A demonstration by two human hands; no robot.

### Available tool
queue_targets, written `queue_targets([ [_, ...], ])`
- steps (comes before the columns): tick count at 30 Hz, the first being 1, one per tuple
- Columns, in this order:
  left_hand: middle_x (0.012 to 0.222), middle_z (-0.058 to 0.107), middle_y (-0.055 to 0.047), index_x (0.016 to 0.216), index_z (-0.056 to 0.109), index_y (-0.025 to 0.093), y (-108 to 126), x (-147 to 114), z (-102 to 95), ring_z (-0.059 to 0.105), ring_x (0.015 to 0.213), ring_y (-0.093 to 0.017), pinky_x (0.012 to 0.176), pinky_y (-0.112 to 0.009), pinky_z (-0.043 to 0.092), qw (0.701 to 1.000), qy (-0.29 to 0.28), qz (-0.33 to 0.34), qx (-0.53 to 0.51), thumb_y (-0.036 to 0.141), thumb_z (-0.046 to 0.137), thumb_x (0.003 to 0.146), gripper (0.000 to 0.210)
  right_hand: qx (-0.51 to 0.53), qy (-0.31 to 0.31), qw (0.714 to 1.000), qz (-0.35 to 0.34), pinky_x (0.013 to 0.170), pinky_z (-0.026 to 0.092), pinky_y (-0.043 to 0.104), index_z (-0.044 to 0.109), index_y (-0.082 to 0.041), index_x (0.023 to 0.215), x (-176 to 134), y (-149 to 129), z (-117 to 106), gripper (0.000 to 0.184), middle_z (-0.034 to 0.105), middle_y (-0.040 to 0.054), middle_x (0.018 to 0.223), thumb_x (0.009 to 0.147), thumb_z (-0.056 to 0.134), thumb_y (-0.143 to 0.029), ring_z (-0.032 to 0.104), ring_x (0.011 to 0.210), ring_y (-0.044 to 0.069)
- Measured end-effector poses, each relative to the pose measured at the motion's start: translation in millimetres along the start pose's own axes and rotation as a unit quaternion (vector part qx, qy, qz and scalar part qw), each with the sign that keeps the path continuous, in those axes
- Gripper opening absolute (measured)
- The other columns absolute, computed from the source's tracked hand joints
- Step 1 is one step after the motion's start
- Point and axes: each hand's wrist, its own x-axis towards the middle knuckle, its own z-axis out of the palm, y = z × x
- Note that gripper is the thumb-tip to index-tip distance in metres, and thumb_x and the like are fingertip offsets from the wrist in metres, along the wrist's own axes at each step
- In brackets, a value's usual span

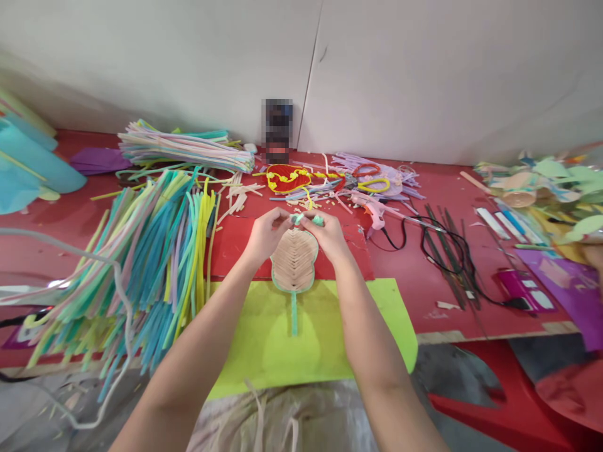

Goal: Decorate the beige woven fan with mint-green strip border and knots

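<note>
My left hand (pixel 269 233) and my right hand (pixel 327 231) meet above the red board, fingers pinched. Between their fingertips is a small mint-green pipe cleaner piece (pixel 318 221), bunched or twisted; its exact form is partly hidden. Just below lies a leaf-shaped pipe cleaner piece (pixel 294 263), beige with slanting ribs, a mint-green outline and a straight green stem. Its upper edge is partly covered by my fingers. The leaf rests over the red board (pixel 235 242), and the stem reaches onto a lime-green sheet (pixel 367 351).
Bundles of coloured pipe cleaners (pixel 160 245) spread on the left. Behind my hands are a red and yellow piece (pixel 287 179) and yellow-handled pliers (pixel 372 185). A pink glue gun (pixel 372 210) and a black cable (pixel 464 251) lie right, near a purple power strip (pixel 527 290).
</note>
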Motion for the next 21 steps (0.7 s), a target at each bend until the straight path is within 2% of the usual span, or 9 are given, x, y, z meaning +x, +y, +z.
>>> queue_targets([
  [8,0.074,0.063,-0.001,0.077,0.059,0.019,5.2,-0.4,-8.0,0.059,0.072,-0.014,0.069,-0.026,0.046,0.997,-0.055,0.009,0.047,0.031,0.055,0.082,0.014,-0.086,-0.023,0.994,-0.07,0.075,0.046,0.03,0.07,-0.022,0.085,0.6,1.2,-7.1,0.023,0.069,0.0011,0.08,0.075,0.066,-0.042,0.062,0.078,0.017],
  [14,0.074,0.065,-0.001,0.076,0.061,0.018,5.6,0.6,-15.3,0.059,0.071,-0.015,0.068,-0.027,0.045,0.988,-0.121,0.009,0.093,0.028,0.055,0.08,0.012,-0.15,-0.076,0.982,-0.087,0.079,0.045,0.031,0.072,-0.022,0.084,-2.6,-7.7,-12.4,0.025,0.068,0.0033,0.08,0.078,0.062,-0.044,0.062,0.08,0.018],
  [18,0.072,0.064,-0.001,0.075,0.06,0.018,6.1,0.4,-16.3,0.057,0.069,-0.014,0.065,-0.026,0.043,0.983,-0.156,0.003,0.094,0.03,0.053,0.081,0.015,-0.157,-0.092,0.978,-0.107,0.081,0.044,0.032,0.072,-0.023,0.083,-4.5,-12.1,-14.7,0.024,0.067,0.0032,0.081,0.08,0.06,-0.044,0.061,0.08,0.018],
  [21,0.075,0.064,-0.002,0.077,0.06,0.018,6.5,0.0,-15.4,0.058,0.072,-0.014,0.067,-0.026,0.044,0.985,-0.156,0.011,0.076,0.03,0.052,0.083,0.015,-0.149,-0.088,0.978,-0.114,0.081,0.044,0.032,0.072,-0.023,0.084,-5.3,-12.8,-14.8,0.024,0.067,0.0032,0.082,0.08,0.06,-0.044,0.06,0.082,0.018],
])
